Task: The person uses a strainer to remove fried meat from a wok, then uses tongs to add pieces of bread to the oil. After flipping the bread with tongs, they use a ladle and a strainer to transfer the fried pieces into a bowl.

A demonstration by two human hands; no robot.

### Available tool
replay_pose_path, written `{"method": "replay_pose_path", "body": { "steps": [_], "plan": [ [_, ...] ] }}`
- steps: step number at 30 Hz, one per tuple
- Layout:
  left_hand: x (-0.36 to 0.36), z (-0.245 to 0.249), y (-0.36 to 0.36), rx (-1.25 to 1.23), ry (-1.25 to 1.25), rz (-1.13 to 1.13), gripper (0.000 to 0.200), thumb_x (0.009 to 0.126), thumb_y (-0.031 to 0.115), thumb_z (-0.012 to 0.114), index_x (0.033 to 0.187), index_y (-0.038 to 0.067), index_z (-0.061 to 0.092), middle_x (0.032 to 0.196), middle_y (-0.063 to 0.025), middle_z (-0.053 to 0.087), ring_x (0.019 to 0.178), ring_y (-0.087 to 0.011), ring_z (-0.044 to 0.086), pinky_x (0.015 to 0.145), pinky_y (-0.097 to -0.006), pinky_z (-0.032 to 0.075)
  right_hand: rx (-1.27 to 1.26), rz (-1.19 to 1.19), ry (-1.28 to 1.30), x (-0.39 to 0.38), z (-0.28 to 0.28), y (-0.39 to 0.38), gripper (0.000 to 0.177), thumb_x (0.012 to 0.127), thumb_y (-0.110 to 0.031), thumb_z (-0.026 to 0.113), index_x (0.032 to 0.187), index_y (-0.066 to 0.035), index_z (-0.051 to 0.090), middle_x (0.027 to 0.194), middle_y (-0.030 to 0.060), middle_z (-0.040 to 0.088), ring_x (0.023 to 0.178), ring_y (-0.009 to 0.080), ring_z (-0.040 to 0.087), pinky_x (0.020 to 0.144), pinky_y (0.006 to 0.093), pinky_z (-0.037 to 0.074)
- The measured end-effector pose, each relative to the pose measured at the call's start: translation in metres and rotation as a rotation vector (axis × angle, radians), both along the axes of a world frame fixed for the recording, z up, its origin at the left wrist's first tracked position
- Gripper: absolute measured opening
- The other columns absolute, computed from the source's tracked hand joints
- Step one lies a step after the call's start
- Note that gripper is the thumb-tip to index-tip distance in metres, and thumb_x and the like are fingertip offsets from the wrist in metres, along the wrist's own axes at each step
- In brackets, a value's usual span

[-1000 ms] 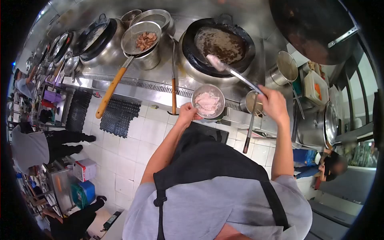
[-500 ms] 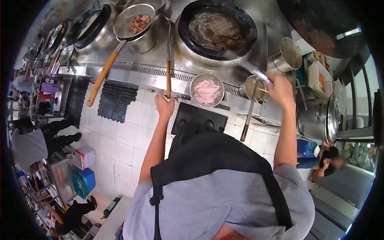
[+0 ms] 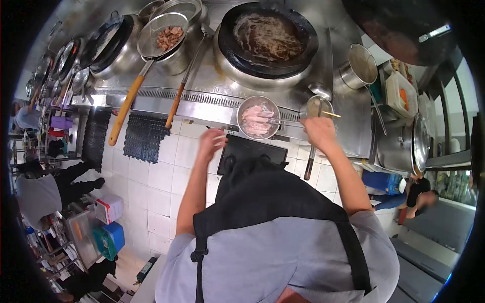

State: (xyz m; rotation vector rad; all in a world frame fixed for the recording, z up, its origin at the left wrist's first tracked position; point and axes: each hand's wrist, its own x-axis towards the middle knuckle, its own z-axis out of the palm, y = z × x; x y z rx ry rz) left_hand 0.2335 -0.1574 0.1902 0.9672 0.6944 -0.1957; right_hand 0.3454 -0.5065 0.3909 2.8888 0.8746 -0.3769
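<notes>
My right hand [image 3: 320, 132] is closed on metal tongs [image 3: 288, 122], whose tips reach into a metal bowl [image 3: 241, 107]. Pale pink raw meat [image 3: 256, 119] lies in that bowl, and the tips touch it. To the left of the bowl, my left hand [image 3: 211, 143] is raised over the floor, fingers apart and holding nothing. A wooden-handled utensil [image 3: 178, 98] leans on the stove edge, up and left of this hand. Behind the bowl sits a black wok [image 3: 230, 38] with bubbling dark liquid.
A strainer [image 3: 160, 25] with cooked pieces rests over a pot at upper left. A ladle [image 3: 320, 91] and a small container [image 3: 317, 103] stand right of the bowl. A large lidded pot [image 3: 396, 144] is at right. Other people stand at far left and lower right.
My right hand has moved left and down from beside the wok, bringing the tongs into the bowl. My left hand has let go of the wooden-handled utensil, which now leans further left.
</notes>
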Motion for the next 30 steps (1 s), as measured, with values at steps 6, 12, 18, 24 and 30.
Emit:
{"method": "replay_pose_path", "body": {
  "steps": [6, 12, 18, 24, 30],
  "plan": [
    [0.036, -0.008, -0.087, 0.104, -0.083, -0.206, 0.017, 0.088, 0.007, 0.056, 0.102, -0.003, 0.057, 0.086, -0.0119, 0.067, 0.066, -0.0207, 0.070, 0.054, -0.0292, 0.058, 0.105, -0.086, -0.023, 0.003, 0.050, -0.017, 0.025, 0.084, -0.014, 0.062, 0.107, -0.011, 0.070, 0.096, 0.0147, 0.069, 0.091, 0.0334, 0.066, 0.078, 0.0444, 0.051],
    [0.047, 0.014, -0.084, 0.024, -0.099, -0.067, 0.017, 0.086, 0.000, 0.050, 0.101, -0.008, 0.055, 0.087, -0.0178, 0.067, 0.066, -0.0249, 0.070, 0.060, -0.0334, 0.061, 0.336, -0.220, -0.185, 0.034, 0.098, -0.036, 0.030, 0.084, -0.018, 0.064, 0.113, -0.012, 0.070, 0.099, 0.0155, 0.070, 0.096, 0.0352, 0.065, 0.083, 0.0447, 0.050],
    [0.050, 0.062, -0.047, -0.059, -0.165, -0.001, 0.025, 0.088, -0.001, 0.051, 0.111, -0.011, 0.049, 0.098, -0.0243, 0.066, 0.077, -0.0330, 0.071, 0.066, -0.0392, 0.062, 0.321, -0.379, -0.225, 0.128, 0.050, -0.051, 0.031, 0.084, -0.020, 0.065, 0.114, -0.013, 0.069, 0.103, 0.0174, 0.069, 0.100, 0.0355, 0.064, 0.086, 0.0455, 0.049],
    [0.044, 0.080, -0.022, -0.087, -0.206, 0.048, 0.024, 0.088, -0.003, 0.051, 0.109, -0.012, 0.048, 0.096, -0.0256, 0.066, 0.080, -0.0352, 0.071, 0.067, -0.0377, 0.063, 0.340, -0.374, -0.303, 0.113, 0.058, -0.042, 0.035, 0.085, -0.024, 0.064, 0.119, -0.014, 0.067, 0.108, 0.0163, 0.068, 0.100, 0.0352, 0.064, 0.087, 0.0458, 0.050],
    [0.042, 0.077, -0.014, -0.026, -0.242, 0.040, 0.020, 0.088, -0.002, 0.052, 0.106, -0.011, 0.052, 0.091, -0.0225, 0.067, 0.076, -0.0314, 0.072, 0.063, -0.0343, 0.063, 0.069, -0.006, 0.012, 0.012, 0.075, 0.039, 0.035, 0.085, -0.017, 0.063, 0.120, -0.014, 0.064, 0.103, 0.0145, 0.068, 0.097, 0.0341, 0.065, 0.082, 0.0455, 0.051]
  ]
}}
